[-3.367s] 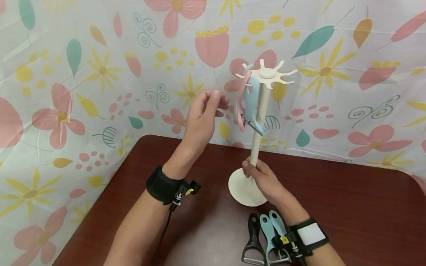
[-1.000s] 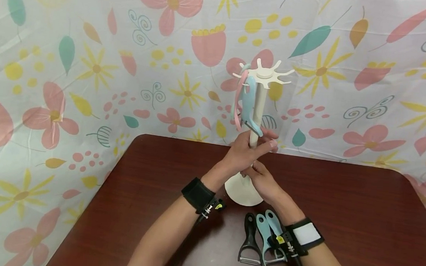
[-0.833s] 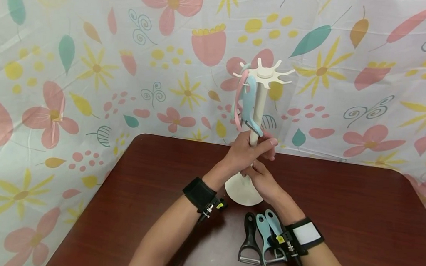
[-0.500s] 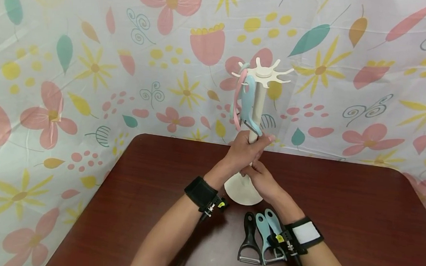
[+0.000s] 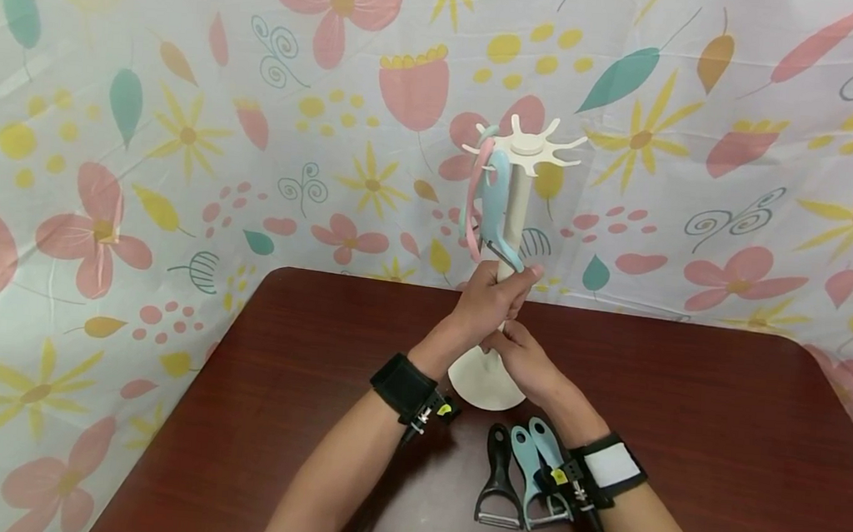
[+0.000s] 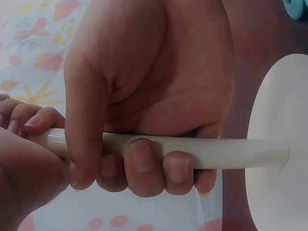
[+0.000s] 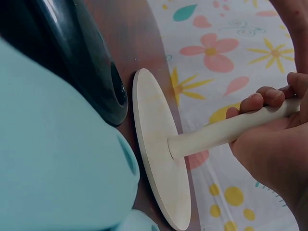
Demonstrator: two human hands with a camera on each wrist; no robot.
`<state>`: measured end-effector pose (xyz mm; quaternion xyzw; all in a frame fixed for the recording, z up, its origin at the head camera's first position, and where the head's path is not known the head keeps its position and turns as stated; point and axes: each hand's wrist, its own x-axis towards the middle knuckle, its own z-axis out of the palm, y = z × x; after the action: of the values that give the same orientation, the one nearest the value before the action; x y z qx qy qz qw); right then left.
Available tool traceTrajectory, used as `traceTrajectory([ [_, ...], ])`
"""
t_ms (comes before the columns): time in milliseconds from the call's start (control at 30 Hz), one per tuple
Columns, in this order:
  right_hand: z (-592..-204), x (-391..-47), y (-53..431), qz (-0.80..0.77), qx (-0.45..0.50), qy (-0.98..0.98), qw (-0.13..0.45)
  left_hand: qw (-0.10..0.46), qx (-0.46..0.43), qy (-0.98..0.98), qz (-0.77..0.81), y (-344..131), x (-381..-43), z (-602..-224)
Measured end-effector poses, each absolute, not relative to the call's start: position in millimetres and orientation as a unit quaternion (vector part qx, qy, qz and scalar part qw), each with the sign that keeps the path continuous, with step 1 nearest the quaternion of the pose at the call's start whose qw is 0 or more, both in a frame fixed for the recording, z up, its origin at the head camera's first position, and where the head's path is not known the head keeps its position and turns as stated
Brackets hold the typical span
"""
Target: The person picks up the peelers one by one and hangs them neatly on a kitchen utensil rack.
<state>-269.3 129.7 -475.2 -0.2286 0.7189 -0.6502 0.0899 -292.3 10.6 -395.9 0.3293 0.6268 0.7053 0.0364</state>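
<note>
A cloth printed with pink and yellow flowers (image 5: 214, 137) hangs behind the far edge of the dark reddish-brown table (image 5: 299, 356), and from my end of the feed I have the white stand (image 5: 517, 210) in front of it, its round base (image 5: 479, 384) down on the tabletop. The left hand (image 5: 486, 300) is wrapped about the post below the hanging tools; the right hand (image 5: 528, 359) grasps it just beneath, closer to the base. I read the stand as light, stiff plastic, its smooth post perhaps a little slippery, so I would take hold low on the bare post, as the right hand does. The thin hooks of the crown (image 5: 528, 143) look the most fragile part, and I would not lift by them. Its long axis runs upright, crown up, hooks radiating outward. As my head view has it, a pink peeler (image 5: 475, 195), a light blue peeler (image 5: 494, 200) and a pale green one (image 5: 490, 132), mostly hidden, hang on the left side, so I would expect the balance to lean that way. Near the right wrist lie a black peeler (image 5: 498, 468) and two blue peelers (image 5: 524, 453), handles pointing toward the base.
</note>
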Motion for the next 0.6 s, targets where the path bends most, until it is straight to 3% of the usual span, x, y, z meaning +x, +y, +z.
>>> traceTrajectory([
  [600,-464,-267,135,-0.631,-0.222,0.731,0.131,0.028,0.325,0.635,0.7,11,-291,-395],
])
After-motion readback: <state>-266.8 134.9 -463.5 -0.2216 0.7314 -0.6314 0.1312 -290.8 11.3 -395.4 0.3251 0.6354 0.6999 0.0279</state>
